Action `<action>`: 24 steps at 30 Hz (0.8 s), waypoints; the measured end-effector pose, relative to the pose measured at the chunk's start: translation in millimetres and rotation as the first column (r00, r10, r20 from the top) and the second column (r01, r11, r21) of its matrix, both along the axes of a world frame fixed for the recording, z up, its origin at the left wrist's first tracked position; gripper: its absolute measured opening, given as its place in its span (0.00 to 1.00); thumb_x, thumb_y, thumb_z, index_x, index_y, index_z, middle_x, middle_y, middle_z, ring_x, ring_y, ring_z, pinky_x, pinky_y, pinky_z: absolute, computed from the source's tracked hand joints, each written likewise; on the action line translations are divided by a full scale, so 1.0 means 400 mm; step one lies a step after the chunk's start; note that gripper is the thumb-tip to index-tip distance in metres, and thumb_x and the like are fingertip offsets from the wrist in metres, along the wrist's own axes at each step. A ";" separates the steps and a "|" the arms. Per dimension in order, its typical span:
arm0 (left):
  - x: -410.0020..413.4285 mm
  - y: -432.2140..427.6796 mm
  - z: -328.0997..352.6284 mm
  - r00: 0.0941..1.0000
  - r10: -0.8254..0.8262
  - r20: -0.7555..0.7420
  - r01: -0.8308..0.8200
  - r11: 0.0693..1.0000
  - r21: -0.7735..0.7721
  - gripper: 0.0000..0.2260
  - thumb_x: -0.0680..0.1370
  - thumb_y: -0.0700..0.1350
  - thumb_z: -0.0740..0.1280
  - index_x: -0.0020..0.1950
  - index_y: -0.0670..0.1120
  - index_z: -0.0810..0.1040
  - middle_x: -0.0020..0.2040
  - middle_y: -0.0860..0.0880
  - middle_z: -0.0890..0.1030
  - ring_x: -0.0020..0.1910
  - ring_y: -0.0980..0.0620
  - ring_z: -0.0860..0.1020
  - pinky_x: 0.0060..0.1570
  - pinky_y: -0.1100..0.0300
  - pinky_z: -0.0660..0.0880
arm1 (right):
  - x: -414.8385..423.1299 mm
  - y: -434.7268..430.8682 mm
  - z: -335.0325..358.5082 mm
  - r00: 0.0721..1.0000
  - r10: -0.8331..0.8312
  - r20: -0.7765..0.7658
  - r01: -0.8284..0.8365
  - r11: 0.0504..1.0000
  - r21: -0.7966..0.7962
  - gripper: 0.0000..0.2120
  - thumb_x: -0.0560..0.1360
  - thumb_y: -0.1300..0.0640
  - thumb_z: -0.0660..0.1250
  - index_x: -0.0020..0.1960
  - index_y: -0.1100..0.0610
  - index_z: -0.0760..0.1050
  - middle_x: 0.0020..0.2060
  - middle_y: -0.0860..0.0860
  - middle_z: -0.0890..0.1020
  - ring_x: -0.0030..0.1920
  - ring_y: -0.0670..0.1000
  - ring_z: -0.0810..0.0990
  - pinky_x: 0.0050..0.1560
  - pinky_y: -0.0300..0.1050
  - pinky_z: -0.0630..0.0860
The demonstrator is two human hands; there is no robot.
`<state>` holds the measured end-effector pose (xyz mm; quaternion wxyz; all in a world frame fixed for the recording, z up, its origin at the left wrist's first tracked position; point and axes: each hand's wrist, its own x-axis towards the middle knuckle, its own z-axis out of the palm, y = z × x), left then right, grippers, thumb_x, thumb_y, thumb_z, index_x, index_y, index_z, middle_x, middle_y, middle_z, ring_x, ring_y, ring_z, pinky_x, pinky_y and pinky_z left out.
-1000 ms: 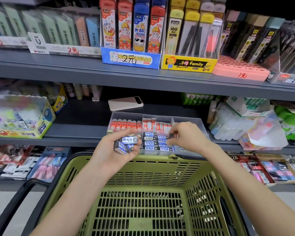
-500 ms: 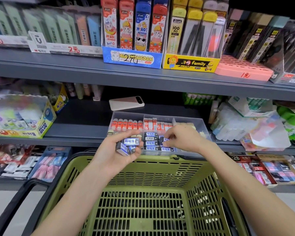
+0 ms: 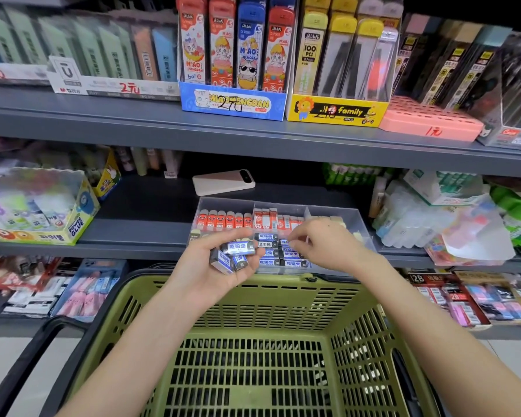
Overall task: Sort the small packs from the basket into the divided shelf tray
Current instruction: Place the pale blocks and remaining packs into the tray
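Observation:
A clear divided tray (image 3: 360, 225) stands on the middle shelf, with red packs (image 3: 223, 219) in its back row and black-and-blue packs (image 3: 292, 263) lined up in front. My left hand (image 3: 202, 275) grips several of the same black-and-blue packs (image 3: 238, 247) just in front of the tray's left side. Over the front row, my right hand (image 3: 328, 245) curls its fingertips down onto the packs. Whether it pinches one is hidden. The green basket (image 3: 223, 285) sits below both arms, and I see no packs on its mesh floor.
A pink-white flat device (image 3: 223, 182) lies behind the tray. A glue display box (image 3: 39, 206) stands at the left and clear bagged goods (image 3: 433, 224) at the right. Boxes of pencil leads (image 3: 232, 55) line the shelf above. The basket's black handle (image 3: 27, 356) hangs at the lower left.
My right hand has shifted slightly left along the tray's front row. The left hand has stayed in place with its packs.

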<state>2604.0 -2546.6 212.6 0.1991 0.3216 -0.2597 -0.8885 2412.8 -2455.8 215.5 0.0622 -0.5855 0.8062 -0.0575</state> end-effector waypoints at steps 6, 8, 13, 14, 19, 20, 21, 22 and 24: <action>-0.018 0.013 -0.005 1.000 -0.012 -0.018 0.011 1.000 -0.009 0.13 0.67 0.35 0.68 0.50 0.32 0.82 0.48 0.37 0.82 0.43 0.42 0.82 0.43 0.50 0.80 | 0.115 0.032 0.016 0.975 0.124 0.185 -0.035 0.905 -0.423 0.13 0.72 0.45 0.69 0.55 0.47 0.81 0.41 0.44 0.78 0.45 0.45 0.73 0.46 0.41 0.69; -0.025 0.016 -0.012 0.999 -0.011 0.039 0.013 0.999 -0.033 0.09 0.73 0.35 0.64 0.45 0.34 0.84 0.46 0.38 0.83 0.40 0.43 0.81 0.40 0.50 0.80 | 0.128 0.030 0.015 0.986 0.109 0.125 -0.050 0.912 -0.406 0.13 0.72 0.46 0.69 0.55 0.48 0.81 0.43 0.46 0.78 0.47 0.47 0.71 0.48 0.44 0.69; -0.031 0.020 -0.018 0.991 -0.052 0.123 0.062 0.995 -0.079 0.09 0.77 0.34 0.61 0.52 0.33 0.79 0.46 0.36 0.82 0.36 0.42 0.81 0.34 0.51 0.80 | 0.118 0.038 0.024 0.970 0.185 0.159 -0.121 0.931 -0.344 0.12 0.70 0.46 0.71 0.50 0.50 0.83 0.43 0.47 0.78 0.48 0.50 0.71 0.50 0.50 0.69; -0.033 0.021 -0.019 0.988 -0.068 0.137 0.080 0.993 -0.089 0.10 0.77 0.35 0.61 0.53 0.34 0.79 0.46 0.35 0.82 0.37 0.42 0.82 0.34 0.51 0.80 | 0.114 0.041 0.024 0.966 0.203 0.160 -0.140 0.932 -0.335 0.12 0.69 0.46 0.72 0.49 0.50 0.83 0.43 0.47 0.79 0.47 0.50 0.71 0.50 0.50 0.69; -0.064 0.036 -0.015 0.975 -0.120 0.187 0.152 0.974 -0.167 0.10 0.76 0.35 0.63 0.40 0.39 0.84 0.41 0.39 0.84 0.36 0.46 0.83 0.34 0.52 0.81 | 0.112 0.044 0.021 0.973 0.214 0.087 -0.175 0.927 -0.332 0.09 0.71 0.51 0.72 0.48 0.53 0.83 0.42 0.48 0.81 0.47 0.51 0.71 0.50 0.48 0.70; -0.071 0.038 -0.011 0.977 -0.117 0.179 0.147 0.975 -0.166 0.08 0.76 0.35 0.64 0.42 0.38 0.83 0.41 0.39 0.84 0.36 0.45 0.83 0.34 0.52 0.81 | 0.107 0.045 0.021 0.978 0.202 0.057 -0.171 0.923 -0.344 0.08 0.71 0.53 0.71 0.49 0.55 0.82 0.42 0.49 0.82 0.47 0.52 0.72 0.49 0.48 0.70; -0.075 0.038 -0.005 0.980 -0.109 0.169 0.135 0.980 -0.149 0.06 0.76 0.35 0.65 0.43 0.37 0.82 0.42 0.38 0.84 0.37 0.44 0.83 0.34 0.51 0.81 | 0.096 0.047 0.024 0.984 0.174 0.047 -0.145 0.920 -0.364 0.08 0.71 0.54 0.71 0.49 0.56 0.82 0.42 0.50 0.82 0.47 0.53 0.73 0.50 0.48 0.71; -0.076 0.035 0.000 0.982 -0.100 0.157 0.121 0.985 -0.127 0.05 0.75 0.35 0.66 0.44 0.36 0.81 0.43 0.36 0.83 0.38 0.42 0.84 0.35 0.49 0.81 | 0.078 0.049 0.028 0.990 0.130 0.055 -0.099 0.914 -0.393 0.09 0.71 0.55 0.71 0.49 0.57 0.82 0.42 0.51 0.83 0.47 0.54 0.74 0.50 0.48 0.71; -0.075 0.025 0.008 0.987 -0.078 0.142 0.093 0.990 -0.107 0.05 0.73 0.35 0.67 0.43 0.34 0.82 0.43 0.33 0.83 0.40 0.38 0.83 0.38 0.47 0.82 | 0.032 0.054 0.037 0.996 0.037 0.079 0.001 0.903 -0.430 0.09 0.72 0.55 0.70 0.50 0.57 0.82 0.43 0.50 0.83 0.47 0.54 0.75 0.50 0.48 0.71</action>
